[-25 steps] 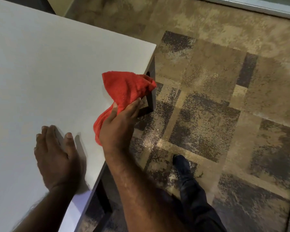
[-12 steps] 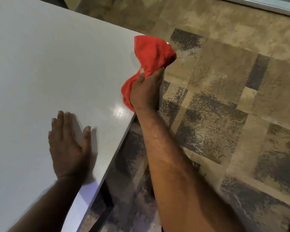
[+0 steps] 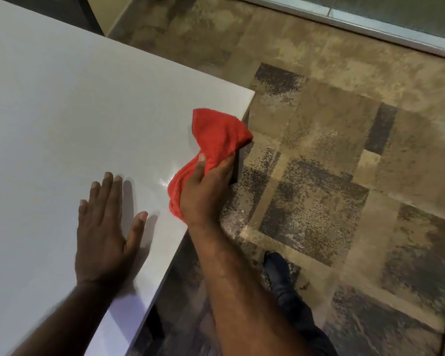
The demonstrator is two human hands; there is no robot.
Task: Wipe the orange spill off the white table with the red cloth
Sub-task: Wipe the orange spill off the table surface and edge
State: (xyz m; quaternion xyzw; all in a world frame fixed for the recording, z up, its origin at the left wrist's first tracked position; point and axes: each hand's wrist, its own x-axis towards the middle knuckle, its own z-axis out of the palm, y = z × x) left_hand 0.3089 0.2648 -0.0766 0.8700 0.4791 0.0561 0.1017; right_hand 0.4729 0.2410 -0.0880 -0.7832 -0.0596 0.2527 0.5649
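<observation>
Head view, the only one: the right hand (image 3: 206,194) is bunching the red cloth (image 3: 217,140) in a closed fist, thumb on top, right at the table's (image 3: 62,98) right edge. The cloth's long axis is running from about 7 o'clock to 1 o'clock, lower end tucked under the palm, upper end flaring loose toward the table's far corner and partly hanging past the edge. The left hand (image 3: 106,224) is lying flat on the tabletop w/ fingers spread, gripping nothing, just bracing; it's sitting at roughly 8 o'clock from the cloth, near but not touching.

No orange spill is showing anywhere on the white top. Only a small shiny wet-looking patch (image 3: 165,179) is glinting just beside the cloth's lower end, at about 9 o'clock from the fist. So my guess is the wiping is nearly done, and any next pass would be going inward, toward 9–10 o'clock, w/ the right hand being the nearer one.

The tabletop is looking smooth and bare otherwise. Beyond the edge, patterned brown-and-dark carpet (image 3: 332,176) is filling the right side, a dark shoe (image 3: 278,268) is showing at 5 o'clock from the fist, and a pale metal strip (image 3: 370,24) is running along the top right.
</observation>
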